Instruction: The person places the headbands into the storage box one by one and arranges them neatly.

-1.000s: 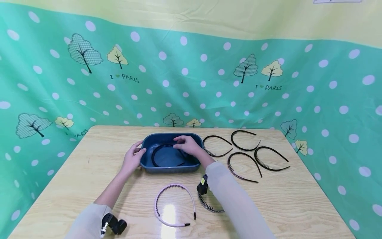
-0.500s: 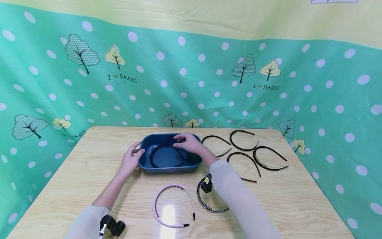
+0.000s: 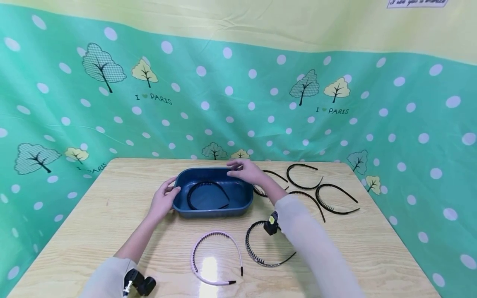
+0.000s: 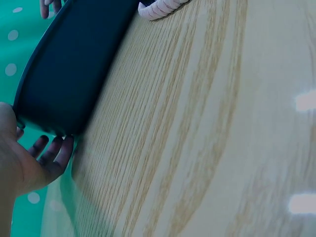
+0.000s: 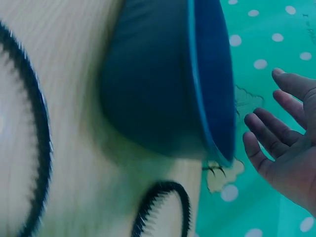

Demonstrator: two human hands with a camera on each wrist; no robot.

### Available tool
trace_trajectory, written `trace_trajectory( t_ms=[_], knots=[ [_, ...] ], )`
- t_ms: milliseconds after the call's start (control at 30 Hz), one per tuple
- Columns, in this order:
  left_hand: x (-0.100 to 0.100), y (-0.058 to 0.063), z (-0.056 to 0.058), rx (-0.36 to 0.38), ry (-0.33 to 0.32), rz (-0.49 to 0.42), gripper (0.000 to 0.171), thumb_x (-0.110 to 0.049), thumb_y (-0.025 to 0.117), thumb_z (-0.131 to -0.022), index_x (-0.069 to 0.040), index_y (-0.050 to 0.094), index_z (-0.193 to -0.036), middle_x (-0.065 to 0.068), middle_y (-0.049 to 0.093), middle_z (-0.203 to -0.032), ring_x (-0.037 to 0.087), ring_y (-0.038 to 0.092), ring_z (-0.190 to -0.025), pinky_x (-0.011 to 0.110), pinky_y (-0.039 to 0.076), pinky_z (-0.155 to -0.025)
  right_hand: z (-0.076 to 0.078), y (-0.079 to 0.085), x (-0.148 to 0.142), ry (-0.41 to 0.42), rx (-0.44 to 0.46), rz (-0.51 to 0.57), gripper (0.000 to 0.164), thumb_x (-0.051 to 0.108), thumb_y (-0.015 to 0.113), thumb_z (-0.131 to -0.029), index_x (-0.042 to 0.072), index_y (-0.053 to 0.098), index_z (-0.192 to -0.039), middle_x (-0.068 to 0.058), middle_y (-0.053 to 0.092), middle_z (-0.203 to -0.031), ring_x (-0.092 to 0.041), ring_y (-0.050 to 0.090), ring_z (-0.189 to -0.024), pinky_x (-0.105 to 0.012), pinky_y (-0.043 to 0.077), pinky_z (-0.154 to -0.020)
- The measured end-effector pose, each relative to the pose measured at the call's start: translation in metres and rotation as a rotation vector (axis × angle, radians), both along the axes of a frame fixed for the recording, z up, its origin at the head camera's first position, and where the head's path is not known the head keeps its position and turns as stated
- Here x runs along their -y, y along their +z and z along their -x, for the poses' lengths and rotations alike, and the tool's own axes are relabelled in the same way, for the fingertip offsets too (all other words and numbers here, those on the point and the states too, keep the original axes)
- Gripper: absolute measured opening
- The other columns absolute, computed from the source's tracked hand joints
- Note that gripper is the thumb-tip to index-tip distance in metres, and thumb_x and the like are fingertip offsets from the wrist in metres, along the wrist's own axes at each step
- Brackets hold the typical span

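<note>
Head looks down; nearer wrist views share tub [image 3: 213, 213].

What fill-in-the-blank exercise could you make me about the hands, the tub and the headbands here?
1. The left hand holds the end of the tub, which is dark ____ in the head view.
2. The number of headbands lying inside the tub is ____.
3. In the head view, the pale pink headband lies to the ____ of the dark headband nearest it.
4. The right hand holds ____.

Missing words: blue; one; left; nothing.
</note>
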State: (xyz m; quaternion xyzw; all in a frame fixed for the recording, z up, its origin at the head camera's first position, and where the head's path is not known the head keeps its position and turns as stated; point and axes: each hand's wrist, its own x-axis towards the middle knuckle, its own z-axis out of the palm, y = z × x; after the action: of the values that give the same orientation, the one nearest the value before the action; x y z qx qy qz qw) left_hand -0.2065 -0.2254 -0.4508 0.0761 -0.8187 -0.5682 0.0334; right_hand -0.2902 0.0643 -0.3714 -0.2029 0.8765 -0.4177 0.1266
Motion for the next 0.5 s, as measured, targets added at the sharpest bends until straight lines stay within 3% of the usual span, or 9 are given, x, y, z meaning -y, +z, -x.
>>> trace_trajectory(
  t_ms=[267, 500],
  knots=[
    [0.001, -0.002, 0.000, 0.001, 0.001, -0.010, 0.049, -0.028, 0.047, -0.098, -0.019, 0.036, -0.144, 0.023, 0.050, -0.127, 0.031, 0.059, -0.102, 0.026, 0.053, -0.064, 0.008, 0.018, -0.043, -0.020, -0.091, -0.029, 0.043, 0.028, 0.063, -0.089, 0.011, 0.057, -0.128, -0.014, 0.058, -0.124, -0.029, 0.058, -0.108, -0.039, 0.050, -0.086],
    [0.001, 0.000, -0.001, 0.010, -0.001, -0.010, 0.049, -0.029, 0.046, -0.098, -0.019, 0.035, -0.145, 0.023, 0.049, -0.128, 0.031, 0.058, -0.102, 0.026, 0.053, -0.065, 0.015, 0.026, -0.087, -0.103, -0.066, -0.061, 0.045, 0.029, 0.062, -0.090, 0.011, 0.054, -0.130, -0.016, 0.055, -0.127, -0.031, 0.054, -0.112, -0.043, 0.047, -0.091]
  ],
)
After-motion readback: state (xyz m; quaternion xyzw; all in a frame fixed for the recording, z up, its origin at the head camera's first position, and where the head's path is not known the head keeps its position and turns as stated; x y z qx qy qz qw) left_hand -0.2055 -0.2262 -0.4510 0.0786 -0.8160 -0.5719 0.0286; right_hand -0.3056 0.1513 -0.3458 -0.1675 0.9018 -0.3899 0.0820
